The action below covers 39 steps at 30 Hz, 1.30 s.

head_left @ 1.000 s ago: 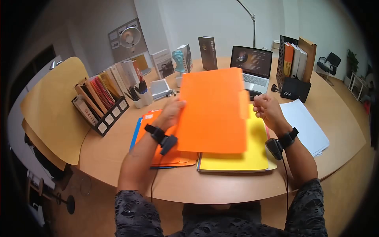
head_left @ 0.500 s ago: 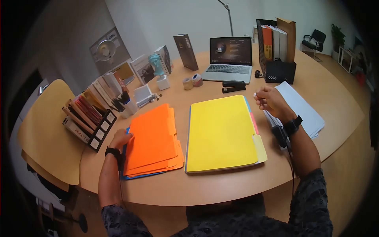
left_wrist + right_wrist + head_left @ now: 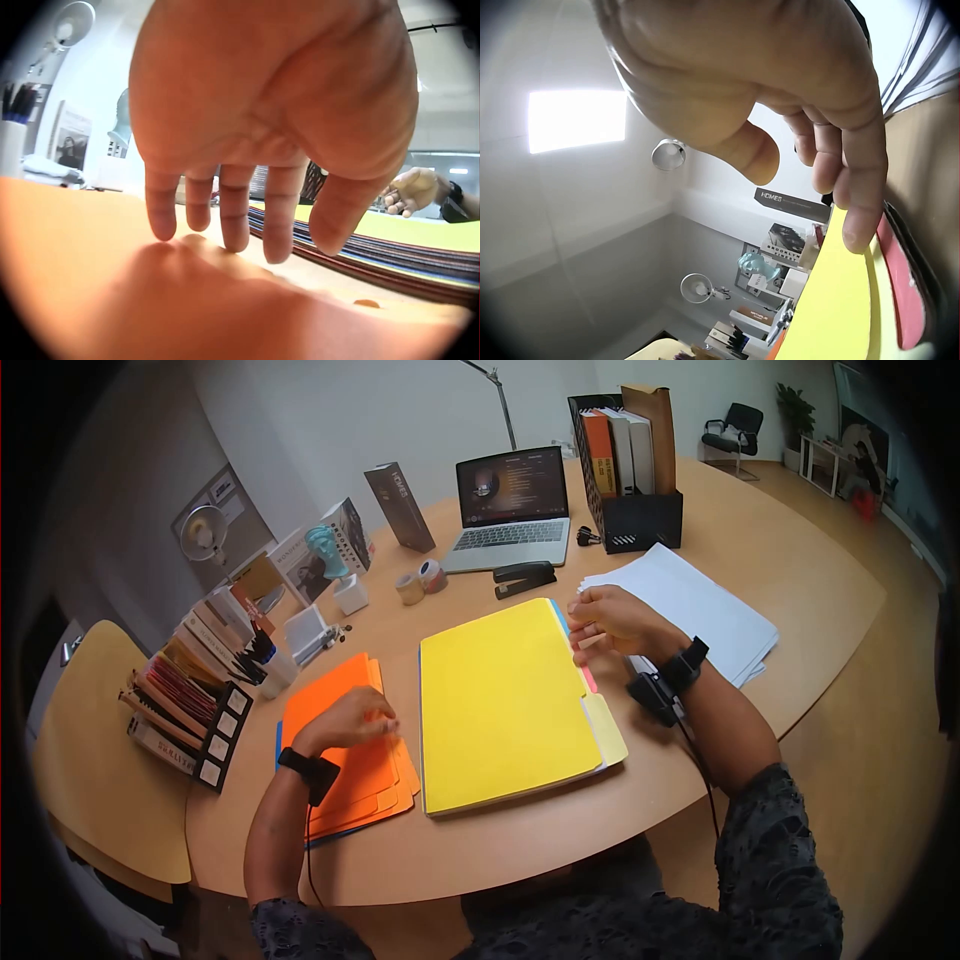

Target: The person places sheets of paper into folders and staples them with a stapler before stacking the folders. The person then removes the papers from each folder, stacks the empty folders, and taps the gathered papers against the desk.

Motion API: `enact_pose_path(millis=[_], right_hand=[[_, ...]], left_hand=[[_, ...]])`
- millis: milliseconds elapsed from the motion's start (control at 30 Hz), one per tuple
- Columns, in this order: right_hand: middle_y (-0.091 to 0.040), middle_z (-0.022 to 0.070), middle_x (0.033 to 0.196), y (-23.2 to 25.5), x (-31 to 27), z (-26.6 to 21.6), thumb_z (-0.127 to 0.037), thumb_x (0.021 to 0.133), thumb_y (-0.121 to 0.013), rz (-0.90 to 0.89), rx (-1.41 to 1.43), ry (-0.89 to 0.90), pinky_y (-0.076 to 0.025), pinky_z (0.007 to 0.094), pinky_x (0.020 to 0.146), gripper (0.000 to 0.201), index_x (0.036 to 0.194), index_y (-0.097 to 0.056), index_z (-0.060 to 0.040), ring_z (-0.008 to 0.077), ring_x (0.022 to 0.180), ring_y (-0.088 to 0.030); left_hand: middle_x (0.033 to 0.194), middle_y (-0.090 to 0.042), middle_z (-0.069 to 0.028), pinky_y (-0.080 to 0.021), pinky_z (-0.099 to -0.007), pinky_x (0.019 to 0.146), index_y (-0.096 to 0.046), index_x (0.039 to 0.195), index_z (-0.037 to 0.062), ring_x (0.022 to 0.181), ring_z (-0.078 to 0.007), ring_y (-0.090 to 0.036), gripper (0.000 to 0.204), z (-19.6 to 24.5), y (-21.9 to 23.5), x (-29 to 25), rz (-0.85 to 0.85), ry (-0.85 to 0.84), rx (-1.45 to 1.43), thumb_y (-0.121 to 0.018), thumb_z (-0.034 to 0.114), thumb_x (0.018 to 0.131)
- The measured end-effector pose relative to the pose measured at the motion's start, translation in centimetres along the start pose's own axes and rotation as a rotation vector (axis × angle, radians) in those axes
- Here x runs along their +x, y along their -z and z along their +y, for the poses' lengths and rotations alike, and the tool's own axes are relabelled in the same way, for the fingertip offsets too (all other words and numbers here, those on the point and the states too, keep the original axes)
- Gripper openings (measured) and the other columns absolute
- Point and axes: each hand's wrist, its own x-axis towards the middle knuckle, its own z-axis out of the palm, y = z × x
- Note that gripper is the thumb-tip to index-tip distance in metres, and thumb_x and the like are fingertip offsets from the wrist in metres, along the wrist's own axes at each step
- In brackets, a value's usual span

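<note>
A thick stack of folders with a yellow folder (image 3: 510, 705) on top lies in the middle of the table. Left of it is a smaller pile with orange folders (image 3: 345, 780) above a blue one. My left hand (image 3: 350, 718) is over the orange pile, fingers loosely bent and holding nothing; in the left wrist view its fingers (image 3: 235, 217) hang close above the orange surface. At the yellow stack's upper right edge is my right hand (image 3: 625, 622), its fingers (image 3: 862, 202) slightly bent and nothing between them; whether they touch the folder I cannot tell.
White papers (image 3: 690, 610) lie at the right. Behind the folders are a stapler (image 3: 524, 578), tape rolls (image 3: 410, 589), a laptop (image 3: 510, 510) and a black book holder (image 3: 642, 522). At the left stand a file rack (image 3: 222, 738), a pen holder (image 3: 278, 672) and a blue-green bust (image 3: 325, 550).
The orange folder carried in my left hand is down on the left pile, and that hand has let go and moved rightward over it. My right hand has come to the yellow stack's edge.
</note>
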Motion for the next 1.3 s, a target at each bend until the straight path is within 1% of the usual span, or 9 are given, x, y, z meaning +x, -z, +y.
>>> enact_pose_path(millis=[200,300,533,600,733,867,1067,1133,1300], right_hand=[[-0.049,0.0135,0.099,-0.3,-0.3,-0.3,-0.017,0.096,-0.055,-0.007,-0.039,-0.009,-0.06,0.0405,0.074,0.021,0.108,-0.05,0.0,0.0233,0.09,-0.056],[-0.049,0.0121,0.097,-0.4,-0.2,-0.1,-0.016,0.096,-0.056,-0.011,0.015,-0.012,-0.059,0.0413,0.076,0.021,0.109,-0.05,-0.0004,0.0229,0.089,-0.056],[-0.056,0.0141,0.105,-1.3,0.1,0.2,-0.014,0.096,-0.059,-0.05,0.286,0.049,-0.056,0.0376,0.085,0.027,0.115,-0.049,0.0026,0.0224,0.093,-0.06],[-0.058,0.0148,0.109,-1.7,0.5,0.7,-0.016,0.096,-0.061,-0.205,0.222,0.069,-0.054,0.034,0.087,0.034,0.12,-0.048,0.0044,0.0208,0.094,-0.061],[-0.061,0.0111,0.107,-3.4,0.6,1.3,-0.003,0.09,-0.057,-0.187,-0.093,0.06,-0.052,0.0269,0.076,0.03,0.118,-0.052,0.0067,0.0131,0.09,-0.062],[-0.063,0.0061,0.09,-5.9,-1.9,-0.2,-0.008,0.092,-0.056,-0.11,0.115,0.189,-0.048,0.0239,0.068,0.028,0.116,-0.059,0.0049,0.0102,0.078,-0.059],[-0.065,0.0072,0.104,-5.6,-1.7,-0.6,-0.024,0.1,-0.05,-0.218,-0.114,0.284,-0.052,0.0262,0.077,0.038,0.128,-0.052,0.0019,0.0111,0.085,-0.062],[-0.065,0.0079,0.104,-5.9,-2.0,-0.9,-0.028,0.101,-0.049,-0.255,0.024,0.281,-0.052,0.0262,0.077,0.04,0.128,-0.052,0.0018,0.0116,0.084,-0.062],[-0.066,0.0107,0.105,-4.1,-2.2,-1.7,-0.031,0.103,-0.046,-0.115,0.013,0.23,-0.055,0.0281,0.079,0.04,0.123,-0.056,0.0017,0.0138,0.087,-0.064]], left_hand=[[0.107,-0.066,-0.0126,-0.046,-0.0317,0.091,-0.063,0.114,-0.0035,0.104,-0.0237,-0.06,0.034,0.8,-0.7,6.0,0.488,-0.032,-0.467,-0.062,0.022,0.092],[0.108,-0.065,-0.0133,-0.047,-0.0315,0.088,-0.061,0.117,-0.0069,0.102,-0.0226,-0.06,0.037,0.8,-1.6,9.6,0.469,0.025,-0.729,-0.062,0.02,0.091],[0.116,-0.061,-0.019,-0.047,-0.0316,0.087,-0.058,0.12,-0.0092,0.102,-0.0264,-0.059,0.046,1.0,-2.8,10.7,0.494,0.125,-0.528,-0.068,0.02,0.085],[0.12,-0.058,-0.0203,-0.048,-0.0325,0.088,-0.058,0.121,-0.0085,0.104,-0.0273,-0.059,0.047,1.5,-2.9,10.5,0.493,0.141,-0.517,-0.069,0.02,0.085],[0.13,-0.052,-0.0224,-0.046,-0.0339,0.094,-0.055,0.126,-0.0068,0.11,-0.0286,-0.057,0.051,4.7,-0.6,8.8,0.454,0.162,-0.5,-0.068,0.021,0.085],[0.119,-0.055,-0.017,-0.044,-0.0336,0.095,-0.045,0.136,-0.0081,0.113,-0.0226,-0.053,0.055,0.2,-2.3,10.6,0.646,0.148,-0.587,-0.06,0.02,0.09],[0.116,-0.06,-0.0127,-0.045,-0.0345,0.095,-0.052,0.124,-0.0083,0.107,-0.0197,-0.058,0.037,-2.4,-1.9,10.6,0.431,-0.072,-1.177,-0.049,0.006,0.09],[0.108,-0.062,-0.0092,-0.048,-0.0315,0.09,-0.056,0.113,-0.0038,0.099,-0.0183,-0.059,0.027,-3.4,-1.9,10.8,0.379,-0.163,-1.489,-0.049,0.003,0.088],[0.093,-0.06,-0.006,-0.047,-0.0287,0.073,-0.059,0.096,0.0005,0.081,-0.0167,-0.057,0.014,-2.5,-1.7,9.0,0.567,-0.175,-1.676,-0.049,0.005,0.087]])
